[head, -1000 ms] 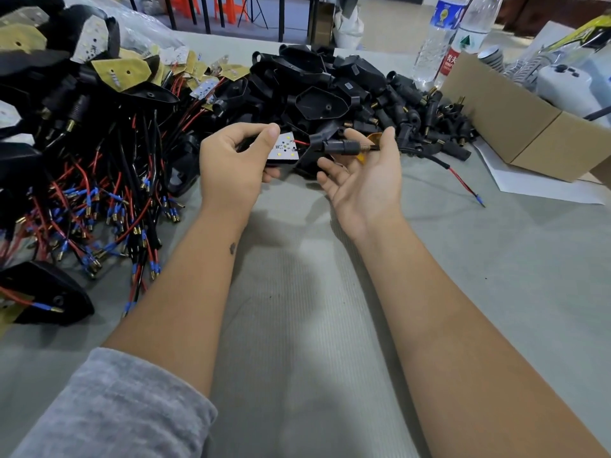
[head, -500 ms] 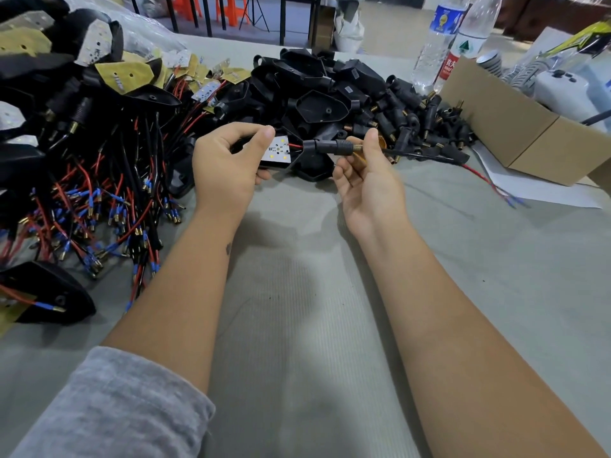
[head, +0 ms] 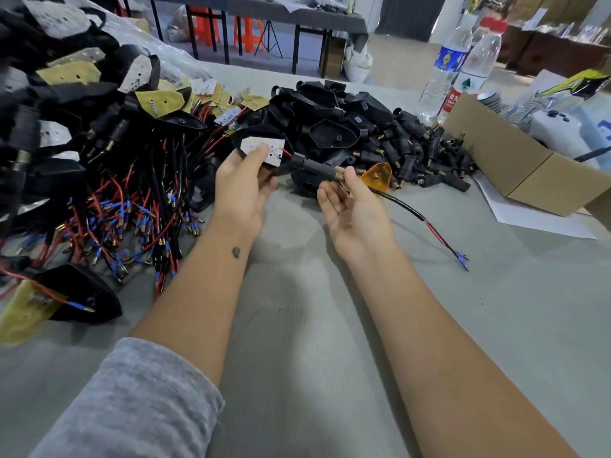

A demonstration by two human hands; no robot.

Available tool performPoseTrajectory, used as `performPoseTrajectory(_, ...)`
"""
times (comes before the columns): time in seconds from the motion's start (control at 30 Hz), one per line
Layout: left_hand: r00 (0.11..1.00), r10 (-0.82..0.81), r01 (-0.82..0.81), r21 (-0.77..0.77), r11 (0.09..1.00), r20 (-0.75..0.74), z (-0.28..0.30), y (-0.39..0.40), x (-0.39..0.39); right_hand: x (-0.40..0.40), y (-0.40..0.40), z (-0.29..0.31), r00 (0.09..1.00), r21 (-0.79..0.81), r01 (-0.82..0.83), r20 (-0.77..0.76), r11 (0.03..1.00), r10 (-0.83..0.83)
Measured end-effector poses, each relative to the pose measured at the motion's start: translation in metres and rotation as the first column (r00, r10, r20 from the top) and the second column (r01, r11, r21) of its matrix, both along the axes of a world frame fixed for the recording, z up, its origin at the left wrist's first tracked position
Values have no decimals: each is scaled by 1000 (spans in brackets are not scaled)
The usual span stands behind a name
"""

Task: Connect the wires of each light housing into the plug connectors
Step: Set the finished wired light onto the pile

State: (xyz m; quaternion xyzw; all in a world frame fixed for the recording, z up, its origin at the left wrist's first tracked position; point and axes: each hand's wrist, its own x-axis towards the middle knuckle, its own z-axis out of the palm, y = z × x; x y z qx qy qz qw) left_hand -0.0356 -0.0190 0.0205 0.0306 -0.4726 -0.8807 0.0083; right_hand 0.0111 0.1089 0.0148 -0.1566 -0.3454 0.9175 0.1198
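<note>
My left hand (head: 243, 185) grips a black light housing with a white LED board (head: 264, 147), the thumb pressing on the board. A red wire leads from the board into a black plug connector (head: 310, 166) that juts to the right. My right hand (head: 355, 208) lies palm up just under the connector's brass end, fingers relaxed. The black cable (head: 401, 203) runs out behind the thumb and down to the right. It ends in red and black wires with blue terminals (head: 463, 259) on the grey cloth.
Wired housings with red and black leads (head: 132, 209) are heaped on the left. Loose black housings (head: 330, 130) and plug connectors (head: 429, 157) are piled behind my hands, with an orange lens (head: 377, 175) beside them. A cardboard box (head: 515, 163), paper (head: 535, 221) and two bottles (head: 443, 77) stand at right.
My right hand went from pinching the connector's brass end to lying palm up with loose fingers. The cable's free end swung toward me on the right. The left hand kept its hold.
</note>
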Motion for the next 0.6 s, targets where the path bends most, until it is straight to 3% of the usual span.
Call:
performPoseTrajectory(0.1,987,-143,139,66,988,70,3,4,4,3,-11,4,1000,-155,-3,9,988,4)
performPoseTrajectory(0.2,948,-318,317,46,947,13,9,9,14,6,-25,9,1000,-273,-21,4,962,23)
performPoseTrajectory(0.33,947,-320,316,-105,943,-24,12,17,22,10,-49,16,998,-344,-56,8,937,62)
performPoseTrajectory(0.47,966,-257,245,-276,929,-7,21,4,24,15,-75,22,986,-264,-111,89,958,138)
performPoseTrajectory(0.6,984,-178,168,-249,954,-19,37,-28,18,29,-88,38,909,-111,-358,184,927,373)
